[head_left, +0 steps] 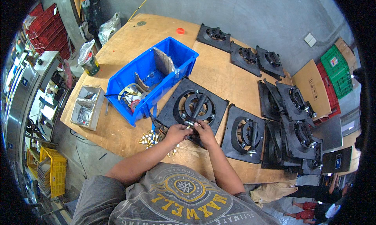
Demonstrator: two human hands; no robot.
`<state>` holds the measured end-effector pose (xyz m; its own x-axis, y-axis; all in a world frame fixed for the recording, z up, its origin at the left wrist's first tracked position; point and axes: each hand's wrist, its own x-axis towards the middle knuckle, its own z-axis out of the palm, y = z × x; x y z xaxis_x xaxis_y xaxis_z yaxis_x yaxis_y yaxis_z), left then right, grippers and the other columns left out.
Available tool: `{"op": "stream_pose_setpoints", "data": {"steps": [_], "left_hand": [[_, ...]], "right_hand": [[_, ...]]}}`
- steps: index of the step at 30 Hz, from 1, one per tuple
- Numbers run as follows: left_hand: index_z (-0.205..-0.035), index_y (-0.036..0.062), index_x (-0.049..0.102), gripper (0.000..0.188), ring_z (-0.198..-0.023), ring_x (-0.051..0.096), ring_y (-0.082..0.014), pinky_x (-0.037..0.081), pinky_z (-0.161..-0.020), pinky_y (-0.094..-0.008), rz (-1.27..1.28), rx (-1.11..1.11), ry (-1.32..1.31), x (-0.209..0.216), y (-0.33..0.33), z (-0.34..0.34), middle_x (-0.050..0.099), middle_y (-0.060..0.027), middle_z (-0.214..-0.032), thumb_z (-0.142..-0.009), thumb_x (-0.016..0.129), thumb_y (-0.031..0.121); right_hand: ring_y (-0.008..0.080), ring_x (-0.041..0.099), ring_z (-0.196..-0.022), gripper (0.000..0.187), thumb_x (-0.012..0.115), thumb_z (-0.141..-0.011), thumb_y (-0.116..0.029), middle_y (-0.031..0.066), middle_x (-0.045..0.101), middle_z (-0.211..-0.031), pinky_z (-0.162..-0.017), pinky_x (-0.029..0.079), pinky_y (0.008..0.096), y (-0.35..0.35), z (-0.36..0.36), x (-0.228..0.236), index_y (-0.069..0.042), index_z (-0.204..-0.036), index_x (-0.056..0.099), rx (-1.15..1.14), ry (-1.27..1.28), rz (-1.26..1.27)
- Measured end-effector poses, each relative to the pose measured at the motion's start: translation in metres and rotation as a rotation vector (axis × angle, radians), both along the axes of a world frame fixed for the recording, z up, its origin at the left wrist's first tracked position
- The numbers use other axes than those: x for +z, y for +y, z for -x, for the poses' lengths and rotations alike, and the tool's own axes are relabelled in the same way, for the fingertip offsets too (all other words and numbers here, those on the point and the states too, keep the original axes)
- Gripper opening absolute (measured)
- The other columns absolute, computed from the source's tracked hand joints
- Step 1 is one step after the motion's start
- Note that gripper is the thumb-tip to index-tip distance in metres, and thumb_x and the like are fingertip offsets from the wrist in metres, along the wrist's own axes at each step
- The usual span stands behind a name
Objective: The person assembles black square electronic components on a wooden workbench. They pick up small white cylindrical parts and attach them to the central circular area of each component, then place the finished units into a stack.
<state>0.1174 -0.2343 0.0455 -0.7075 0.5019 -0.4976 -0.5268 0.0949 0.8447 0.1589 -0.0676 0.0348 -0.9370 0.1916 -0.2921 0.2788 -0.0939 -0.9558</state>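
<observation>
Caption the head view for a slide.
Left hand and right hand at a black burner assembly beside a blue bin on a table.

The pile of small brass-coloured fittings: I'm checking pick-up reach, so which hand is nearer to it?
Left. The left hand is just to the right of the pile; the right hand is farther right, past the left one.

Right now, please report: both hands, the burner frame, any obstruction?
Left hand, right hand: fingers at small silver disc, grip unclear. Black burner frame: on wooden table. Loose brass-coloured fittings near left hand.
</observation>
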Motion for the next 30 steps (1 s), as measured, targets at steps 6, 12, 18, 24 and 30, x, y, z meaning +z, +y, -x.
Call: {"op": "stream_pose_setpoints", "data": {"steps": [6,12,18,24,30], "left_hand": [[-0.093,0.0041,0.065,0.026,-0.062,0.056,-0.0108,0.044,-0.058,-0.0230,-0.278,0.053,-0.423,0.005,-0.008,-0.002,0.064,-0.0021,-0.075,-0.088,0.065,0.030],[-0.097,0.0037,0.064,0.031,-0.066,0.058,-0.0129,0.046,-0.062,-0.0252,-0.002,0.001,0.073,0.006,-0.003,-0.006,0.065,-0.0031,-0.079,-0.095,0.055,0.033],[-0.097,0.0038,0.063,0.026,-0.066,0.057,-0.0117,0.045,-0.061,-0.0251,-0.311,-0.048,-0.429,0.000,-0.012,0.005,0.065,-0.0038,-0.080,-0.090,0.063,0.029],[-0.102,0.0050,0.064,0.031,-0.067,0.057,-0.0132,0.046,-0.064,-0.0289,-0.117,-0.014,-0.133,-0.012,-0.005,-0.001,0.066,-0.0036,-0.084,-0.095,0.053,0.034],[-0.093,0.0072,0.063,0.023,-0.065,0.056,-0.0110,0.045,-0.064,-0.0281,-0.376,-0.029,-0.514,0.013,-0.013,0.001,0.064,-0.0007,-0.079,-0.091,0.060,0.030]], "right_hand": [[0.0132,0.056,-0.091,0.039,0.060,-0.094,-0.028,0.0062,0.062,-0.102,-0.084,0.044,0.0263,-0.007,-0.003,0.018,0.001,-0.120,0.056,0.003,-0.014,-0.073],[0.0132,0.056,-0.090,0.038,0.060,-0.094,-0.028,0.0063,0.062,-0.100,-0.082,0.046,0.0272,-0.006,-0.003,0.012,0.000,-0.120,0.056,0.004,0.005,0.049],[0.0139,0.060,-0.086,0.044,0.063,-0.093,-0.027,0.0090,0.064,-0.100,-0.078,0.049,0.0274,-0.006,-0.002,0.006,0.003,-0.124,0.054,-0.048,-0.032,0.040],[0.0137,0.059,-0.085,0.044,0.063,-0.092,-0.028,0.0098,0.064,-0.100,-0.074,0.048,0.0260,-0.004,-0.002,0.004,0.003,-0.123,0.054,-0.029,0.002,0.058],[0.0145,0.056,-0.095,0.046,0.064,-0.092,-0.029,0.0081,0.061,-0.106,-0.086,0.045,0.0283,-0.012,-0.006,0.032,0.002,-0.124,0.054,-0.031,-0.082,0.030]]}}
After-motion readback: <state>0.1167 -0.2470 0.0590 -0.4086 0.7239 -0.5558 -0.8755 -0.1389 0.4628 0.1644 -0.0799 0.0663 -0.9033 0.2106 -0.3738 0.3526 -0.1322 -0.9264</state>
